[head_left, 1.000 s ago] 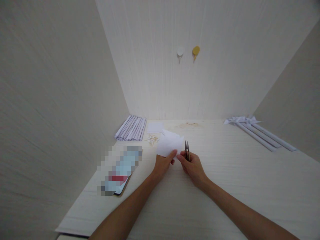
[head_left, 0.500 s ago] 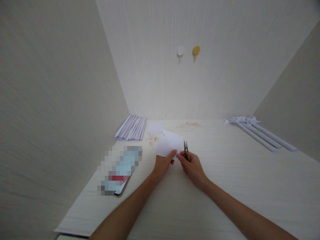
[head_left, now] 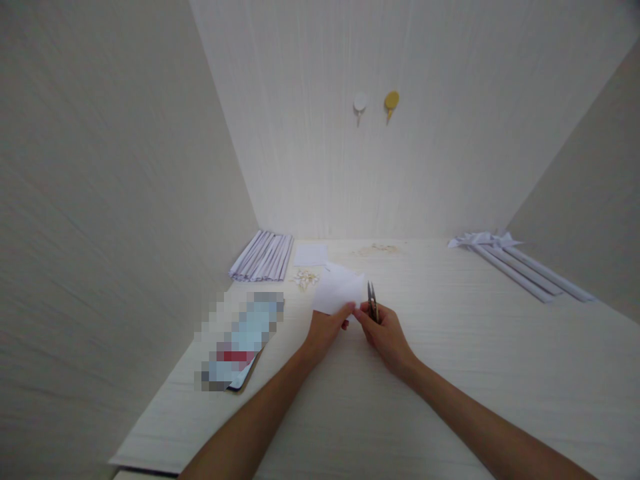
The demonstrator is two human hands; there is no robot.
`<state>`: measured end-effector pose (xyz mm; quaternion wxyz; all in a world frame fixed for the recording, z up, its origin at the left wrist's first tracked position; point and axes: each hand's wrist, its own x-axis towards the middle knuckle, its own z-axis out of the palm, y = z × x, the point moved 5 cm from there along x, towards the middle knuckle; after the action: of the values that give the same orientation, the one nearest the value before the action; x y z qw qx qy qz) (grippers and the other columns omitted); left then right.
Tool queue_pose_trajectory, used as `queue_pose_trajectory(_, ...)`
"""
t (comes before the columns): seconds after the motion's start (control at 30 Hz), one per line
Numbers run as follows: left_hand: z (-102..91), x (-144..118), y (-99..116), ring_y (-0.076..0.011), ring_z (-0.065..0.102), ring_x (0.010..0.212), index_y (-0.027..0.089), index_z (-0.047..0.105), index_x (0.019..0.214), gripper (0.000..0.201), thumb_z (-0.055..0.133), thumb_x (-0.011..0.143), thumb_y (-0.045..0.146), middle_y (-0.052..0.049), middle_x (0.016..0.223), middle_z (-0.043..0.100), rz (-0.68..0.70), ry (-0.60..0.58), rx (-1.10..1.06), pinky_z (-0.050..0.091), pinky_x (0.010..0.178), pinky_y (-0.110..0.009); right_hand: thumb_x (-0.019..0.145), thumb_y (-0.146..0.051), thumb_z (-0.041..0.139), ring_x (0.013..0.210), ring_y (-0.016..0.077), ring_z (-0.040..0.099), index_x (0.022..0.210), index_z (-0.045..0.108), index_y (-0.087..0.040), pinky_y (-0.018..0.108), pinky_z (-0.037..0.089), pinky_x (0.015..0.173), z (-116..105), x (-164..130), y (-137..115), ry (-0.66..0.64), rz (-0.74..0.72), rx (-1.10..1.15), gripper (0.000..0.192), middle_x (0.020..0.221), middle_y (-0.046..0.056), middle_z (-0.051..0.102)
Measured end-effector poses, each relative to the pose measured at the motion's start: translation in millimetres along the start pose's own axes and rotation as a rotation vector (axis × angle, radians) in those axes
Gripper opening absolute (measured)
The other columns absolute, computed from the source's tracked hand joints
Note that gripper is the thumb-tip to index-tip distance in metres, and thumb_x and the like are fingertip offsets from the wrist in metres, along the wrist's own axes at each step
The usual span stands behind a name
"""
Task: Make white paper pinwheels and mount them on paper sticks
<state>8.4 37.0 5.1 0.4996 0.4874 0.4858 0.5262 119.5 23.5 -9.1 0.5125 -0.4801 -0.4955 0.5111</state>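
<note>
Left fingers [head_left: 344,311] stay clamped on the white paper [head_left: 337,288] mid-frame, right fingers [head_left: 367,321] gripping snips [head_left: 373,309] beside it, barely anything shifting, so the work looks steady.

Taken from the middle of the view, two round-backed wall hooks sit side by side on the back wall [head_left: 300,167]: a white hook [head_left: 359,103] between 12 and 1 o'clock, a yellow hook [head_left: 392,101] at 1. Out at 3 o'clock, long white paper tubes [head_left: 517,273] lie on the tabletop [head_left: 480,373], crumpled white paper [head_left: 485,239] across their far ends. Nearer in at 3 is a patch of tan specks [head_left: 384,249]. Toward 9 o'clock lies a bundle of narrow paper rolls [head_left: 263,257]. Between 7 and 8, a flat slab [head_left: 245,343] with a tan edge is mostly pixelated.
</note>
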Motion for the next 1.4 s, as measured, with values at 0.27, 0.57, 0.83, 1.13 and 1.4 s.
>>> queue_pose_trajectory(0.27,-14.4,7.3,-6.2,-0.0074,0.043,0.044,0.016,0.052,0.060,0.021,0.063,0.058,0.034,0.005,0.051,0.049,0.020,0.201,-0.184,0.035,0.041,-0.020,0.078,-0.047,0.041,0.035,0.0037,0.027,0.078,0.049,-0.017,0.018,0.019,0.033,9.1,-2.4,-4.1,-0.199,-0.005,0.141,0.031,0.047,-0.009,0.033)
queue_pose_trajectory(0.57,-16.5,7.3,0.1,-0.0121,0.055,0.064,0.016,0.059,0.070,0.016,0.059,0.063,0.031,0.000,0.065,0.059,0.053,0.203,-0.255,0.044,0.048,-0.020,0.075,-0.043,0.042,0.029,0.0032,0.025,0.069,0.048,-0.016,0.017,0.017,0.029,14.5,-1.4,-4.8,-0.345,0.059,-0.051,0.028,0.038,-0.011,0.032)
queue_pose_trajectory(0.83,-14.7,7.7,-2.2,-0.0127,0.058,0.063,0.014,0.060,0.070,0.018,0.060,0.064,0.031,-0.001,0.064,0.061,0.022,0.202,-0.262,0.046,0.050,-0.021,0.074,-0.039,0.042,0.026,0.0024,0.024,0.063,0.046,-0.016,0.017,0.016,0.029,14.4,-1.7,-4.1,-0.368,0.083,-0.083,0.026,0.033,-0.011,0.033)
queue_pose_trajectory(1.13,-14.0,6.5,-0.1,-0.0118,0.058,0.060,0.014,0.060,0.069,0.017,0.060,0.063,0.030,-0.001,0.063,0.061,0.023,0.219,-0.245,0.046,0.048,-0.019,0.073,-0.038,0.042,0.025,0.0023,0.023,0.059,0.044,-0.017,0.017,0.014,0.029,13.5,-2.1,-3.5,-0.335,0.103,-0.108,0.025,0.032,-0.011,0.033)
queue_pose_trajectory(1.4,-13.3,4.7,3.2,-0.0121,0.058,0.059,0.015,0.060,0.066,0.014,0.058,0.064,0.029,-0.001,0.061,0.061,0.017,0.230,-0.224,0.045,0.048,-0.020,0.073,-0.038,0.042,0.025,0.0023,0.023,0.059,0.045,-0.017,0.017,0.014,0.028,13.9,-1.5,-0.7,-0.339,0.111,-0.087,0.026,0.032,-0.010,0.034)
